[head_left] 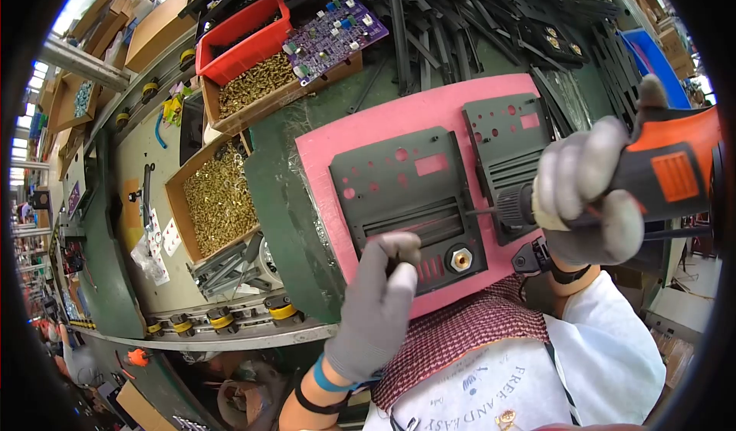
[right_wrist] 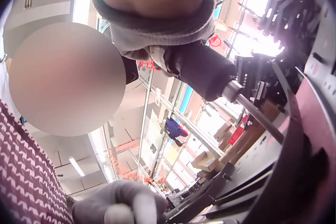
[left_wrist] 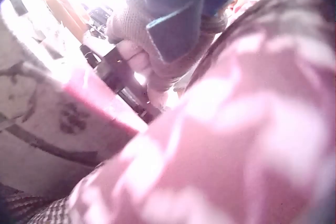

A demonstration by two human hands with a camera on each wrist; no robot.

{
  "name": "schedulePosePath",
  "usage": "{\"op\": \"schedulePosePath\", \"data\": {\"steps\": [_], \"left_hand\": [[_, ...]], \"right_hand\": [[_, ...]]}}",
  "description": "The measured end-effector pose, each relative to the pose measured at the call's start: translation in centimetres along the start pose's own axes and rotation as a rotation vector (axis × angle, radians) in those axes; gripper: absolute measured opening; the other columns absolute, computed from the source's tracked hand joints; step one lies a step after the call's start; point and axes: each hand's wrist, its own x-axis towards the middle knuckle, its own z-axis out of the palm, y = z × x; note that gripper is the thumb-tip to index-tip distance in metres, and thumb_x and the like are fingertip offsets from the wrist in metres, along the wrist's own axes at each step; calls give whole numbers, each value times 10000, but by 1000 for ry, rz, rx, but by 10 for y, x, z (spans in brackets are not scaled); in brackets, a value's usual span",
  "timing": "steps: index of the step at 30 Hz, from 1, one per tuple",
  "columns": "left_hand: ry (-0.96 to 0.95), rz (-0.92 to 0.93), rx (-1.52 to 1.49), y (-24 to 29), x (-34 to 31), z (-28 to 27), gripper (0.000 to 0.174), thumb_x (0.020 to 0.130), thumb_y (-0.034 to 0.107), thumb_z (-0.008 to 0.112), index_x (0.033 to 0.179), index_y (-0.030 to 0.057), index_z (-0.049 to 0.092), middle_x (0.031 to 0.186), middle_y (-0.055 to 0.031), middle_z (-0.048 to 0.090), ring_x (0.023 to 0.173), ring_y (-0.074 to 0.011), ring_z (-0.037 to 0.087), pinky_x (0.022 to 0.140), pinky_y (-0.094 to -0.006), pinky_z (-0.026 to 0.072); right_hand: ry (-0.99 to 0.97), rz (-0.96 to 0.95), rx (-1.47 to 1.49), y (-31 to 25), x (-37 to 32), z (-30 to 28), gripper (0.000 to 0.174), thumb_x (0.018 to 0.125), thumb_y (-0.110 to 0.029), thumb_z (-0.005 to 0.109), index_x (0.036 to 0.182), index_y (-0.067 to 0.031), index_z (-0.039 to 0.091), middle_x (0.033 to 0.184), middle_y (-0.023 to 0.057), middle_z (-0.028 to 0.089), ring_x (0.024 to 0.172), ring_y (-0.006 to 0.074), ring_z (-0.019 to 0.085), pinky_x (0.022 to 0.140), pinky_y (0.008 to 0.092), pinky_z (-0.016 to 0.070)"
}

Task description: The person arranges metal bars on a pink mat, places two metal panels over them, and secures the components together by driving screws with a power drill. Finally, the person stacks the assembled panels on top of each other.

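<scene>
My right hand [head_left: 586, 182], in a grey glove, grips an orange and black power drill [head_left: 675, 167] held sideways. Its long bit [right_wrist: 262, 121] points left, with the tip at the right edge of a dark metal panel [head_left: 383, 163] that has round holes and slots. Over the lower left edge of this panel is my gloved left hand [head_left: 376, 301], thumb and forefinger bent toward each other; I cannot tell whether they pinch something. A round black fitting with a brass centre [head_left: 461, 259] sits at the panel's lower right. A second dark panel [head_left: 506, 136] lies beside it, partly behind the drill.
Both panels lie on a pink foam sheet [head_left: 314, 144]. To the left are boxes of brass screws [head_left: 218, 201], a red bin [head_left: 245, 36] and a purple circuit board [head_left: 333, 36]. Dark metal strips [head_left: 437, 36] pile up behind, near a blue bin [head_left: 655, 67].
</scene>
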Motion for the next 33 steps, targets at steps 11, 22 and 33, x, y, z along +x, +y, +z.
{"op": "schedulePosePath", "data": {"steps": [11,22,33], "left_hand": [[-101,-210,-382,11,35,5,357,1002,376,499,1103,36,534,840,-28,587,566,-62,418,492,-207,341],[-280,-240,-735,-6,35,1,412,991,478,461,1015,74,538,745,-1,487,567,-85,354,493,-226,289],[-114,-239,-439,2,31,8,473,984,512,446,999,59,584,649,2,490,497,-70,365,457,-221,286]], "right_hand": [[-141,-80,200,-10,12,8,543,863,-149,581,1225,-37,192,699,-16,428,522,64,443,472,201,430],[-170,90,241,-5,1,24,215,881,-196,582,849,-92,397,707,-20,427,602,84,446,515,214,399],[-213,138,120,-10,-1,14,191,895,-207,553,866,-86,408,713,-11,431,612,88,443,516,224,391]]}}
